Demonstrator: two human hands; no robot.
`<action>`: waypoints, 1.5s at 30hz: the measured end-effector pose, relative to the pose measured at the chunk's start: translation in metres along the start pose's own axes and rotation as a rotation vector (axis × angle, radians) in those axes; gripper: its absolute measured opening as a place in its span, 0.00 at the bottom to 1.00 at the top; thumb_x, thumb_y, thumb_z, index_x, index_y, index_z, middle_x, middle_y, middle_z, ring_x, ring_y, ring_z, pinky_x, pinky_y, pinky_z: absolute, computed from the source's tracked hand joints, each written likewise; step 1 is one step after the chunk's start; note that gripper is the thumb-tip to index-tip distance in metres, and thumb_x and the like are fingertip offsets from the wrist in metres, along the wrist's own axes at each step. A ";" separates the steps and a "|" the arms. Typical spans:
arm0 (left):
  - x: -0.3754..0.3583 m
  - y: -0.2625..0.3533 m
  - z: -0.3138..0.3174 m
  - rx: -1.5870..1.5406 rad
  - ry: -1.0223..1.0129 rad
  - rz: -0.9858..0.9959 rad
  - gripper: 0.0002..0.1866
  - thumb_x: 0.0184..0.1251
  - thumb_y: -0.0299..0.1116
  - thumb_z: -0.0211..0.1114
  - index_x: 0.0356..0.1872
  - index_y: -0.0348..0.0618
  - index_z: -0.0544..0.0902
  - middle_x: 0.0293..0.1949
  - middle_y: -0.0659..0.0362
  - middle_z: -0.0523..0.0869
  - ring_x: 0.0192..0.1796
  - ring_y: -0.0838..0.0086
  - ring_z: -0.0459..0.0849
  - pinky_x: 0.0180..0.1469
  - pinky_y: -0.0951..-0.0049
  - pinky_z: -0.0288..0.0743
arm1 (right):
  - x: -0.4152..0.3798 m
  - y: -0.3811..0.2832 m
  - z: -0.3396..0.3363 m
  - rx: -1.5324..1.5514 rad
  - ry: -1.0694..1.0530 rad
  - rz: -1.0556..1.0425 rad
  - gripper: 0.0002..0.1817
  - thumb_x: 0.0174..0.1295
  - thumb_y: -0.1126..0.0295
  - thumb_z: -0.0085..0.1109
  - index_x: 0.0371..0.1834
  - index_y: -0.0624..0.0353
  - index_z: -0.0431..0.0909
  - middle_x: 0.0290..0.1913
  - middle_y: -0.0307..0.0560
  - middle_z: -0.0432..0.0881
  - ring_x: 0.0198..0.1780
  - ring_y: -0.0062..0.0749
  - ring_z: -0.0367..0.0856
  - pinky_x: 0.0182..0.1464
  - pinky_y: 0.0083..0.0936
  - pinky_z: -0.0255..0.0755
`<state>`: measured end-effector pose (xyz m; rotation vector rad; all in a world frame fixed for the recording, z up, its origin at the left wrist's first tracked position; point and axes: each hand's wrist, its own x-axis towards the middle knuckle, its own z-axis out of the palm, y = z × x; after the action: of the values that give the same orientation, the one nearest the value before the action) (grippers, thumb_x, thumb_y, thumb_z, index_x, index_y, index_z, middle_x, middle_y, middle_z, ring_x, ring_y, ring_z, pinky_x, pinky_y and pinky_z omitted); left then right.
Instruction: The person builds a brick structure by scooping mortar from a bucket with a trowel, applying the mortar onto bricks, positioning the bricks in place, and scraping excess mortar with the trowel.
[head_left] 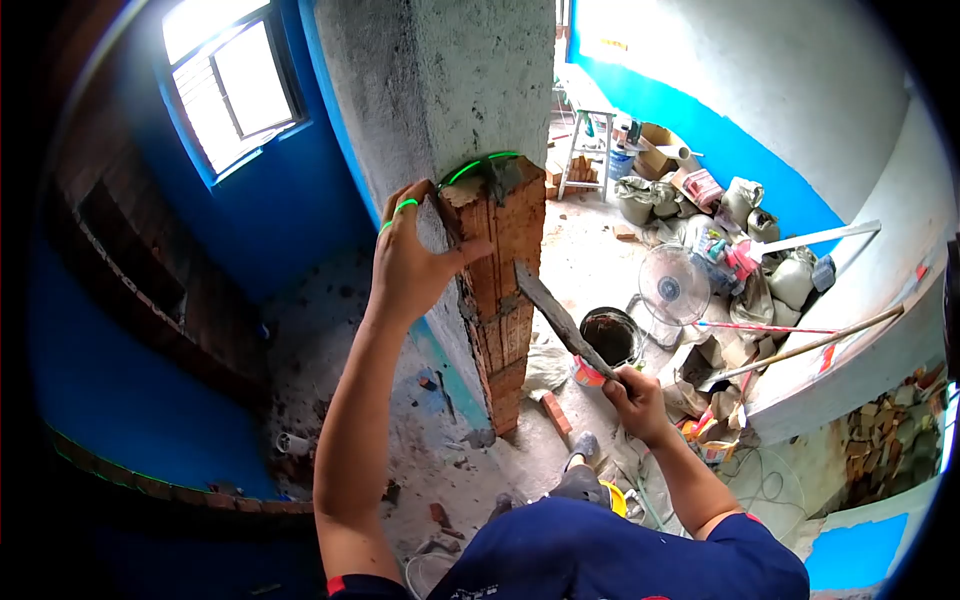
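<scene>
The left hand [410,262], fingers spread, steadies the top brick [497,215]; the right hand [632,392] grips a trowel [560,322] tightly, tip against the brick stack. Next, mortar must be pressed carefully into the joint.

Rough red brick pier [505,290], grey matt plaster column [450,80], mortar-caked metal trowel [560,320].

- Left hand [405,262], at ten o'clock from centre: bare, no glove, with the forearm uncovered up to a short sleeve.
- Right hand [632,393], at four o'clock: bare too, no glove.
- Navy blue short-sleeved shirt [600,555] at six o'clock, with a thin red trim [336,584] at the left sleeve's edge.
- Grey trousers [580,484] and a grey shoe [584,445].
</scene>
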<state>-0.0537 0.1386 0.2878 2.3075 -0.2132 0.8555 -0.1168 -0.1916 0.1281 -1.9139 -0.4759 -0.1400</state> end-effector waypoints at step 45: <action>-0.014 -0.024 0.027 -0.192 0.068 -0.269 0.49 0.44 0.59 0.79 0.58 0.28 0.72 0.59 0.42 0.74 0.63 0.52 0.73 0.66 0.61 0.67 | -0.049 -0.054 0.012 0.422 -0.543 0.225 0.07 0.69 0.72 0.57 0.45 0.63 0.77 0.27 0.30 0.72 0.28 0.11 0.68 0.29 0.16 0.62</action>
<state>-0.0416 0.1386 0.2512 2.0662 0.0438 0.7406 -0.1842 -0.1767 0.1543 -1.5560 -0.5885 0.5975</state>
